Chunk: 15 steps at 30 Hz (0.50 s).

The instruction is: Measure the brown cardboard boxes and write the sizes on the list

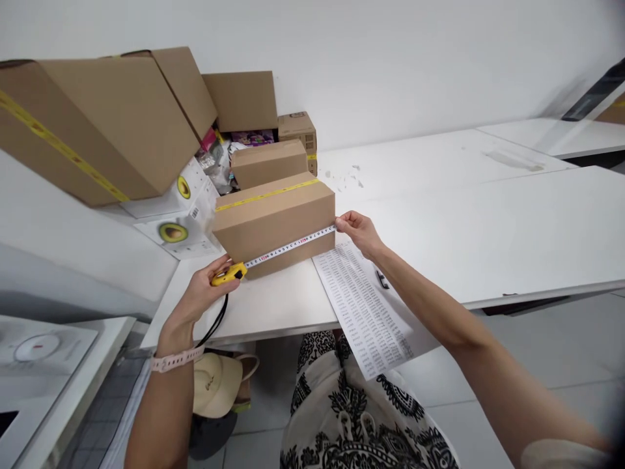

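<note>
A brown cardboard box (pixel 278 225) with yellow tape along its top stands on the white table. My left hand (pixel 202 290) is wrapped round a yellow tape measure (pixel 228 274) at the box's lower left corner. The white blade (pixel 288 247) is drawn out across the box's front face, printed with black and red numbers. Its far end is pinched between the fingertips of my right hand (pixel 359 229) at the box's right edge. Below that hand lies a printed sheet (pixel 366 306) with columns of text, hanging over the table's front edge. A small black object (pixel 381 279) rests on the sheet.
Behind stand a smaller carton (pixel 269 165), a box with yellow tape (pixel 299 133) and an open carton (pixel 247 98) of packaged goods. At left, a big carton (pixel 112 117) sits on white avocado-printed boxes (pixel 173 231). A cream cap (pixel 215 384) is under the table (pixel 439 228).
</note>
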{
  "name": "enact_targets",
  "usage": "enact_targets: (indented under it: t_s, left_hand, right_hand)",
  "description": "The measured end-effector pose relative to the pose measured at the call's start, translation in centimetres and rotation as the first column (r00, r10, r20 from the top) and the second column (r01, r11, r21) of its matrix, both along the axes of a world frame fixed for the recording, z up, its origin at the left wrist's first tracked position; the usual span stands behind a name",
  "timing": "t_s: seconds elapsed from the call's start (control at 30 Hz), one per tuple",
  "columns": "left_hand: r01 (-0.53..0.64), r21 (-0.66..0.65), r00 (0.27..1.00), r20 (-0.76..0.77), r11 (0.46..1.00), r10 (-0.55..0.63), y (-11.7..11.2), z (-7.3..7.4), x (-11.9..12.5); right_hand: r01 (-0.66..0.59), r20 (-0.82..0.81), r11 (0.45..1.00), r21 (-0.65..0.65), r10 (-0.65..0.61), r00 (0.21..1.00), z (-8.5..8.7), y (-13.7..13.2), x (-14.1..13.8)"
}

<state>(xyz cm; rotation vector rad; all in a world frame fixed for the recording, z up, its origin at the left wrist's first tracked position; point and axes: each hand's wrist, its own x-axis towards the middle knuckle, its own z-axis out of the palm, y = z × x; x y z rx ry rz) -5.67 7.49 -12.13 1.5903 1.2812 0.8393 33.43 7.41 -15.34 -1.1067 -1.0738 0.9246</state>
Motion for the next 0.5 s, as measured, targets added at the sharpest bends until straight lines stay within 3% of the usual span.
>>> enact_targets:
  t_s: [0.13, 0.23, 0.33, 0.5]
  left_hand:
    - [-0.047, 0.079, 0.998, -0.047, 0.996, 0.05, -0.6, 4.5, -0.4]
    - [0.004, -0.005, 1.0, -0.015, 1.0, -0.004, 0.1, 6.9, -0.2]
    - [0.056, -0.14, 0.998, 0.032, 0.989, -0.052, 1.3, 7.6, 0.3]
    - [0.081, -0.257, 0.995, 0.08, 0.963, -0.062, 2.9, 7.8, 0.9]
  right_hand:
    - [0.103, 0.112, 0.994, 0.034, -0.106, 0.988, 5.2, -0.8, 0.3]
    - [0.095, 0.19, 0.995, -0.015, -0.091, 0.978, 8.2, -0.6, 0.5]
    - [0.089, 0.24, 0.984, -0.153, -0.05, 0.969, 8.8, 0.2, 0.6]
    - [0.088, 0.255, 0.943, -0.321, -0.004, 0.967, 7.8, 1.7, 1.2]
